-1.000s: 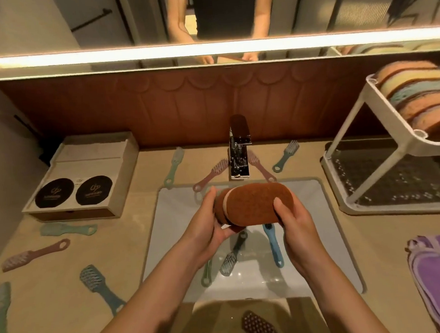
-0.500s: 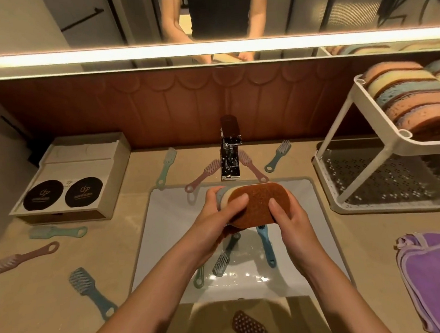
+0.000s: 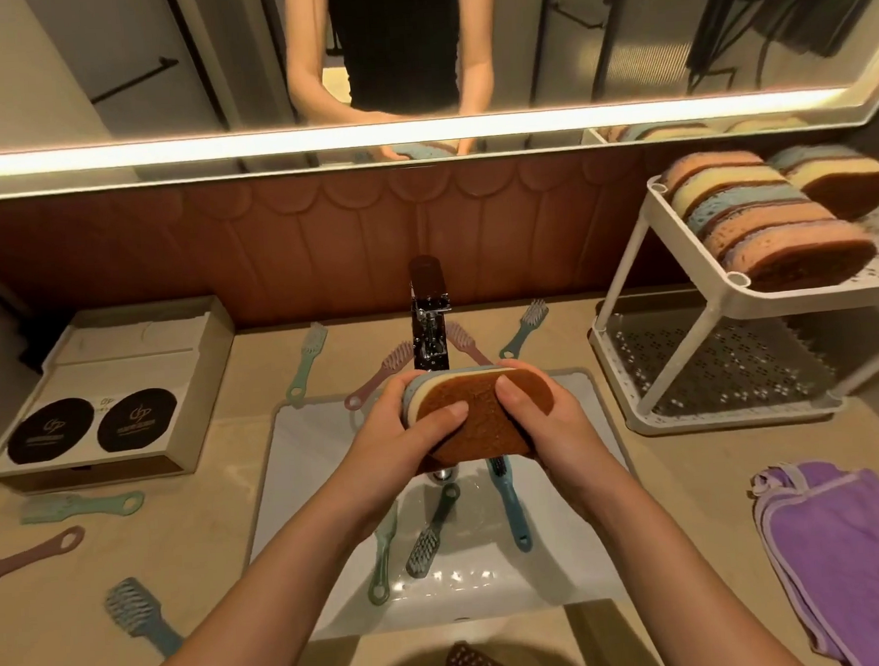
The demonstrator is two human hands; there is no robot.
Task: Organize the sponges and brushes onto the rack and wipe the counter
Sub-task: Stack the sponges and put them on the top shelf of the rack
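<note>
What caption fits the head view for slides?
Left hand and right hand grip stacked sponges above the sink.

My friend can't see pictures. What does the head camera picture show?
The left hand and right hand hold a brown-topped sponge stack over a white sink with brushes lying in it. More brushes lie on the counter, and a white rack at right holds sponges on its top shelf.

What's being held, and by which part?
The stacked sponges, scrub side up: left hand grips their left end, right hand their right end.
</note>
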